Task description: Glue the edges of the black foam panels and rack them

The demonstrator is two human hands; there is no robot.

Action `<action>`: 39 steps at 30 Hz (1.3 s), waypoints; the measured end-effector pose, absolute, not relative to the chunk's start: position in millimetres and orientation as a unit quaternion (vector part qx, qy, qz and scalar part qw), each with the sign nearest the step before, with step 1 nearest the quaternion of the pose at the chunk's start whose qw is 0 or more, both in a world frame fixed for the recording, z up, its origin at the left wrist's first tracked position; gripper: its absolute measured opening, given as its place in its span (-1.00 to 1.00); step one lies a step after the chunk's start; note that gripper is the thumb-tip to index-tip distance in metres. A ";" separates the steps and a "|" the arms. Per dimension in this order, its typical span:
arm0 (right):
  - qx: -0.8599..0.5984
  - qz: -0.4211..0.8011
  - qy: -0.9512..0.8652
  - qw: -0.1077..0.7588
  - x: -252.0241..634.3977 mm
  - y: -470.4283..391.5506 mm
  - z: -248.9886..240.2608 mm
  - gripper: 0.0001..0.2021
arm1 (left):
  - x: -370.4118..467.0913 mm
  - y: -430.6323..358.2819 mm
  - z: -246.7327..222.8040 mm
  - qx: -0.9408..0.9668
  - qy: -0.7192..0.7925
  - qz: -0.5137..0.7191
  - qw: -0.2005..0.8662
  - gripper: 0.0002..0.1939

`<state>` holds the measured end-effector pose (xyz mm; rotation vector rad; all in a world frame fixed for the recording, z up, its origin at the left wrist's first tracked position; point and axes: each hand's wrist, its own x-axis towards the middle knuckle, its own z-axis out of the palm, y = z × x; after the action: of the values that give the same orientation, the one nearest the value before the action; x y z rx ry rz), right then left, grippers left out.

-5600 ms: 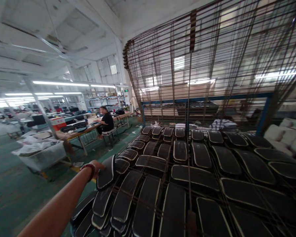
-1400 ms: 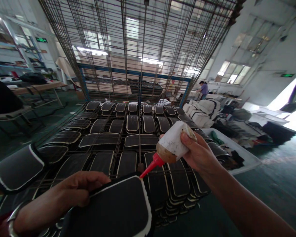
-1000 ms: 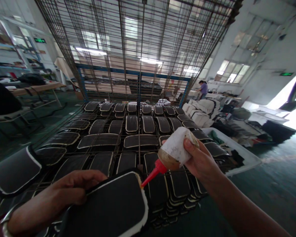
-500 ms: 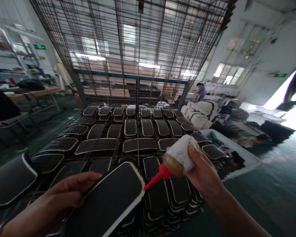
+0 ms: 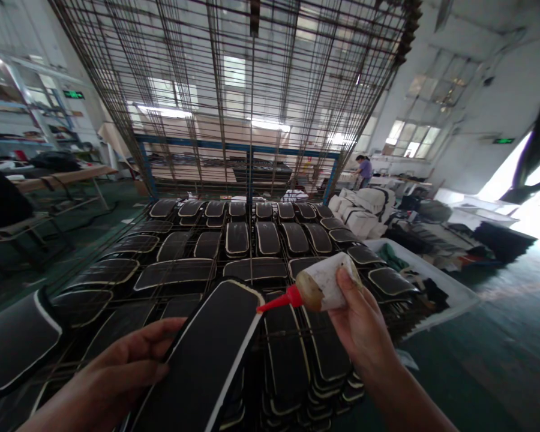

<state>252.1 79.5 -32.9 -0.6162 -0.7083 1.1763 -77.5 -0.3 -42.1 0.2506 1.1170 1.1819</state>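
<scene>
My left hand (image 5: 128,366) grips the left edge of a long black panel (image 5: 207,354), thumb on its face. A whitish line runs along the panel's border, yellowish at the far end. My right hand (image 5: 360,318) is wrapped round a dirty white squeeze bottle (image 5: 326,282) with brownish contents. The bottle lies nearly level, and the tip of its red nozzle (image 5: 279,302) is at the panel's upper right corner. Beyond and below, many similar panels (image 5: 266,238) with pale borders lie in rows on a wire rack.
A raised wire grid (image 5: 252,90) stands behind the rows. At the right are a white bin (image 5: 459,297) with cloth and white bundles (image 5: 360,210). A person (image 5: 364,170) is far back; a table (image 5: 67,177) stands at the left.
The panel has turned more upright and shifted slightly, with my left hand. The bottle has tilted closer to level, and its nozzle tip has moved up with the corner.
</scene>
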 end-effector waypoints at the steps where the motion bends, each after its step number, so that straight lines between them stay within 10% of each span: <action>1: -0.278 0.532 -0.324 0.731 250.8 77.9 -33.3 -0.64 | -82.4 1.5 -45.6 0.148 0.513 0.504 0.679 -0.07; 23: -0.238 0.545 -0.448 0.667 227.2 31.9 -36.0 -0.72 | -63.4 2.8 -5.5 0.252 0.496 0.464 0.689 -0.38; 39: -0.311 0.526 -0.499 0.615 228.8 -1.4 -37.1 -0.40 | -59.6 10.8 0.1 0.213 0.527 0.544 0.617 -0.50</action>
<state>228.8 -1.4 -37.1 -0.7161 -1.1504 1.2109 -59.6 10.8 0.1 0.4896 1.2141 1.2536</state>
